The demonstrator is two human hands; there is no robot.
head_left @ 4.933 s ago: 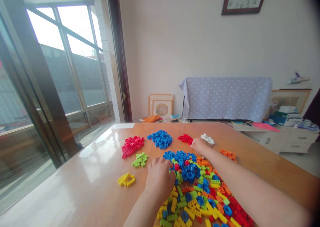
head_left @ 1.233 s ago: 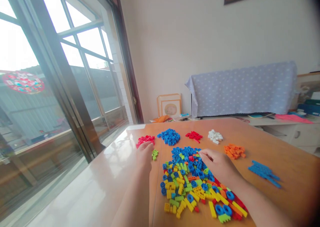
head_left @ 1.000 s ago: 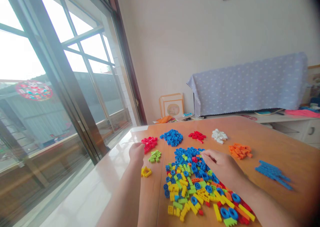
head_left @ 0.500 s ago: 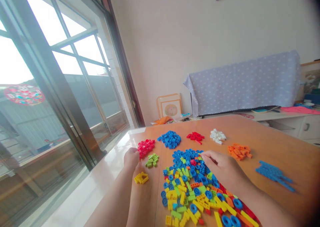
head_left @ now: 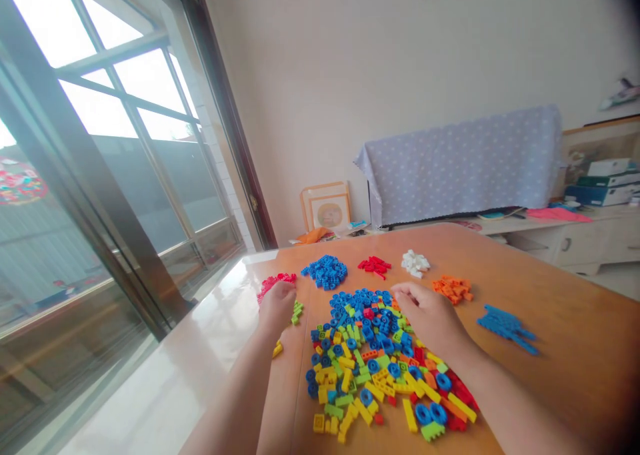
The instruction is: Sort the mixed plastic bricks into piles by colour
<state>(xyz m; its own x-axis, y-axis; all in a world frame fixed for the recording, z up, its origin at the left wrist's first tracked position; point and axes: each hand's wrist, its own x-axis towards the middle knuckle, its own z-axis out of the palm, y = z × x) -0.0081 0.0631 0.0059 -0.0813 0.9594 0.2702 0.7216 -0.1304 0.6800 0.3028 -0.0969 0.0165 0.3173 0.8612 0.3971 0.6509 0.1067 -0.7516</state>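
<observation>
My left hand [head_left: 278, 306] has its fingers curled together, just in front of the pinkish-red brick pile [head_left: 270, 283]. It partly covers the light green bricks [head_left: 297, 312] and, with the wrist, the small yellow pile [head_left: 277, 349]. At the upper right edge of the large mixed heap of building bricks [head_left: 363, 368], my right hand [head_left: 425, 306] is closed, thumb against bent fingers. Whatever either hand holds is hidden. Blue wheel-like pieces, yellow, green, orange and red bricks lie loose in the heap.
Sorted piles stand around the heap: blue bricks [head_left: 325, 271], red pieces [head_left: 374, 266], white pieces [head_left: 415, 262], orange bricks [head_left: 453, 288] and long blue pieces [head_left: 506, 327]. The wooden table [head_left: 560, 308] has a window [head_left: 150, 141] on its left. A cloth-covered object [head_left: 460, 168] stands behind.
The view has swung a little to the right. My left hand has moved rightward across the front of the pinkish-red pile; my right hand has shifted slightly off the heap's edge.
</observation>
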